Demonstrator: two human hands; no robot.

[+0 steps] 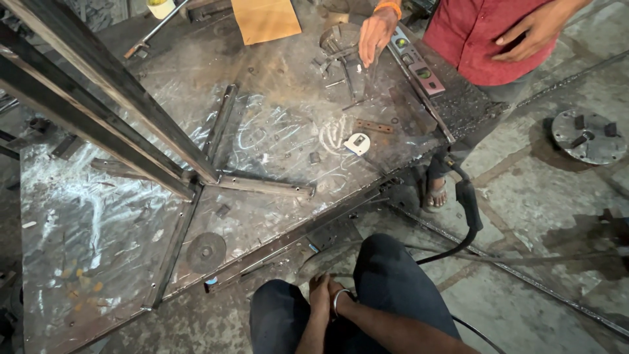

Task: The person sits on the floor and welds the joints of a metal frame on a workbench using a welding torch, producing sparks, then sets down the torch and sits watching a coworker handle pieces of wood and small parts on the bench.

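Crouching beside the steel table (118, 236), you keep both hands low between your knees (386, 275), well below the table edge. Your right hand (337, 298), with a metal bangle (336, 303) at the wrist, lies against your left hand (319, 293); the two are together, fingers closed around each other, and they hold no tool that I can see.

Nearest to your hands is the flat steel bar (288, 242) that runs along the table edge, just above them and not touched. A grinding disc (206, 252) lies on the table to the left of this bar. A black cable (468, 219) hangs from the table edge to the right of your knees.

At the far side of the table another person in a red shirt (481, 36) rests a hand (375, 34) over small metal parts. A spirit level (417, 61) lies beside that hand. A white tape measure (357, 143) lies nearer the middle of the table.

No container is visible on the table.
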